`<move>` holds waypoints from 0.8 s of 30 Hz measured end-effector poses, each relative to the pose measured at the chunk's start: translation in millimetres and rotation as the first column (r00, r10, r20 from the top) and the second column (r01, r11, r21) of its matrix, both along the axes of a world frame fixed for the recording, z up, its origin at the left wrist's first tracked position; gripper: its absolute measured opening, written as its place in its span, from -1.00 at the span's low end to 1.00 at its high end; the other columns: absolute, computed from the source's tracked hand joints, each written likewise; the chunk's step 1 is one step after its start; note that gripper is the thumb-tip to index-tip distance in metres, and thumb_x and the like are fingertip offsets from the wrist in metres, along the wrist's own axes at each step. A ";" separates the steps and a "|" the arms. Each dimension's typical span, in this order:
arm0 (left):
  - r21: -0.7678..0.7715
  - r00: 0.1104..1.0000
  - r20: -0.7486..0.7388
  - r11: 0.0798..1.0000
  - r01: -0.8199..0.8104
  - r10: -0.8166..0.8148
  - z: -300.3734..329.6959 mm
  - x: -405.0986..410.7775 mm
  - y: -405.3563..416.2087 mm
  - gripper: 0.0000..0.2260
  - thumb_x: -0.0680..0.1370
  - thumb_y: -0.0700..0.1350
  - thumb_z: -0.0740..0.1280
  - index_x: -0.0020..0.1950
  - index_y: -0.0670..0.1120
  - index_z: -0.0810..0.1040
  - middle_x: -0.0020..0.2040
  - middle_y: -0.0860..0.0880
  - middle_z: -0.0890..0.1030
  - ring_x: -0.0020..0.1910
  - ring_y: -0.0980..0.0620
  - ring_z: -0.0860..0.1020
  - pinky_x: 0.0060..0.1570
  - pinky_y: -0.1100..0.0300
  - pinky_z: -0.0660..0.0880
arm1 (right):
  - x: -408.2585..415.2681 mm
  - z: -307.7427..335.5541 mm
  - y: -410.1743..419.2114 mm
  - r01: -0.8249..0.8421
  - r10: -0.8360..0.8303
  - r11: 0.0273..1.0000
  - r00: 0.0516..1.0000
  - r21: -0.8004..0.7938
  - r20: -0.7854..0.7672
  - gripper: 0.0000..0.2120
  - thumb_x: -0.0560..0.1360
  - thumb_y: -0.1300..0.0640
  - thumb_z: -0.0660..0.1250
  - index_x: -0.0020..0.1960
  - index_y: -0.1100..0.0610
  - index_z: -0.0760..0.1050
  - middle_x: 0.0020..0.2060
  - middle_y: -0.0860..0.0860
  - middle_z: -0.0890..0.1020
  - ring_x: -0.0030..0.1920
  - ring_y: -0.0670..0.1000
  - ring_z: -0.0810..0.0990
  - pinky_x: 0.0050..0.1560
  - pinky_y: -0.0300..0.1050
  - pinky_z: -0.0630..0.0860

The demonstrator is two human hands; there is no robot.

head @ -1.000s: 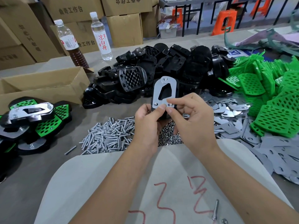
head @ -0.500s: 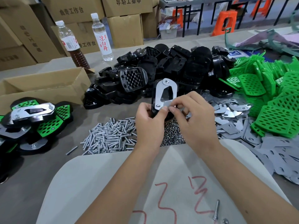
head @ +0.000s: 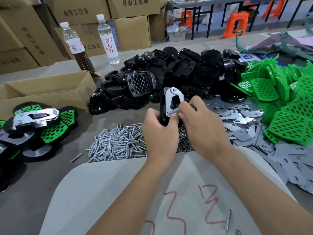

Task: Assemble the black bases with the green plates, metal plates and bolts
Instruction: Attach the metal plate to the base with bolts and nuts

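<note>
Left hand (head: 159,131) gripping black base (head: 163,106) upright, long axis vertical; right hand (head: 201,122) pinching at lower hole of metal plate (head: 174,100), just above both grips.

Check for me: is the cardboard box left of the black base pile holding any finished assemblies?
No, the open cardboard box shows only bare inside walls; the finished assemblies lie on the table in front of it.

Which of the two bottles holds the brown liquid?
The left bottle, nearer the open cardboard box; its lower part is dark brown. The right bottle, with the red-lettered white label, is clear.
</note>
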State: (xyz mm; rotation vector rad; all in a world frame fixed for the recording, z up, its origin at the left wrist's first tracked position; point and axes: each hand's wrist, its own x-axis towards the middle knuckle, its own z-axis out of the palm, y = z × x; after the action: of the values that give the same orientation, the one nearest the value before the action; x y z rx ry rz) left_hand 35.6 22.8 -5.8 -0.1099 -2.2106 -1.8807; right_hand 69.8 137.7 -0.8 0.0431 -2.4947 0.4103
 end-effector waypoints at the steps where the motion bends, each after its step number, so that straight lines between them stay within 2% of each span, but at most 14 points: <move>1: -0.001 1.000 -0.004 1.000 0.000 0.000 0.2 0.9 0.2 -0.75 0.52 -0.09 0.52 -0.15 -0.12 0.46 -0.31 0.09 0.51 -0.39 0.20 0.42 -0.35 0.33 0.35 | 0.1 0.4 -0.6 0.005 -0.005 1.000 1.000 0.004 0.003 -0.88 0.68 0.09 0.11 -0.02 0.07 0.27 -0.09 0.02 0.35 -0.33 0.12 0.33 -0.44 -0.08 0.25; 6: 0.028 0.999 -0.034 0.999 0.016 -0.015 0.4 4.6 0.9 -0.75 0.52 -0.08 0.53 -0.14 -0.13 0.48 -0.30 0.08 0.53 -0.38 0.18 0.43 -0.33 0.33 0.36 | 1.1 0.8 -2.4 0.064 -0.064 0.998 0.998 0.015 -0.003 -0.84 0.65 0.23 0.25 -0.06 0.11 0.29 -0.14 0.02 0.33 -0.37 0.11 0.29 -0.48 -0.09 0.19; 10: 0.043 0.998 -0.052 0.999 0.029 -0.026 1.0 5.0 0.6 -0.75 0.52 -0.07 0.53 -0.14 -0.11 0.48 -0.30 0.09 0.55 -0.37 0.18 0.45 -0.30 0.29 0.41 | 1.8 3.8 -8.5 0.112 -0.112 0.994 0.994 0.013 -0.004 -0.72 0.61 0.26 0.31 -0.10 0.06 0.23 -0.17 -0.02 0.29 -0.35 0.07 0.18 -0.46 -0.15 -0.01; 12: 0.049 0.998 -0.048 0.998 0.035 -0.033 1.0 4.6 0.8 -0.76 0.53 -0.07 0.53 -0.14 -0.09 0.49 -0.28 0.09 0.57 -0.35 0.17 0.48 -0.26 0.24 0.45 | 2.4 4.9 -11.6 0.130 -0.130 0.991 0.992 0.025 0.002 -0.67 0.59 0.27 0.33 -0.10 0.03 0.19 -0.17 -0.04 0.28 -0.34 0.05 0.17 -0.46 -0.15 -0.04; 15: 0.048 0.997 -0.060 0.998 0.044 -0.041 1.8 5.4 1.1 -0.77 0.53 -0.08 0.53 -0.14 -0.09 0.50 -0.27 0.07 0.59 -0.33 0.18 0.50 -0.27 0.28 0.45 | 2.9 5.4 -14.3 0.144 -0.144 0.990 0.989 -0.012 -0.038 -0.72 0.61 0.26 0.28 -0.11 0.03 0.20 -0.20 -0.01 0.31 -0.37 0.08 0.22 -0.45 -0.12 0.07; 18: 0.058 0.997 -0.058 0.996 0.062 -0.059 1.9 5.7 0.7 -0.78 0.54 -0.11 0.52 -0.14 -0.10 0.50 -0.28 0.08 0.59 -0.34 0.20 0.49 -0.28 0.30 0.44 | 2.0 4.9 -14.9 0.148 -0.150 0.987 0.988 -0.069 -0.032 -0.81 0.68 0.13 0.10 -0.12 0.07 0.25 -0.23 0.03 0.38 -0.38 0.19 0.37 -0.37 -0.02 0.21; 21: 0.111 0.998 -0.009 0.991 0.069 -0.069 2.4 4.0 -0.1 -0.77 0.53 -0.13 0.53 -0.17 -0.11 0.49 -0.34 0.15 0.56 -0.37 0.22 0.46 -0.29 0.32 0.42 | 0.5 2.6 -12.9 0.143 -0.145 0.982 0.989 -0.122 -0.008 -0.76 0.70 0.08 0.09 -0.14 0.08 0.30 -0.27 -0.02 0.38 -0.32 0.18 0.42 -0.30 0.02 0.28; 24: 0.185 0.997 0.056 0.982 0.036 -0.048 5.2 1.0 -2.8 -0.77 0.50 -0.08 0.55 -0.12 -0.14 0.53 -0.25 0.03 0.61 -0.30 0.09 0.55 -0.18 0.13 0.54 | 0.8 2.2 -6.1 0.060 -0.065 0.969 0.998 -0.239 -0.015 -0.61 0.73 -0.02 0.10 -0.26 0.04 0.21 -0.38 -0.10 0.32 -0.33 0.14 0.38 -0.29 0.05 0.27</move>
State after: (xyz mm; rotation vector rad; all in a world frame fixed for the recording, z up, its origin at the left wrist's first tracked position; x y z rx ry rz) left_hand 36.5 20.0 -0.6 -0.0684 -2.0738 -2.1275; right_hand 70.6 131.6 1.5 -0.1260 -2.3997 0.6760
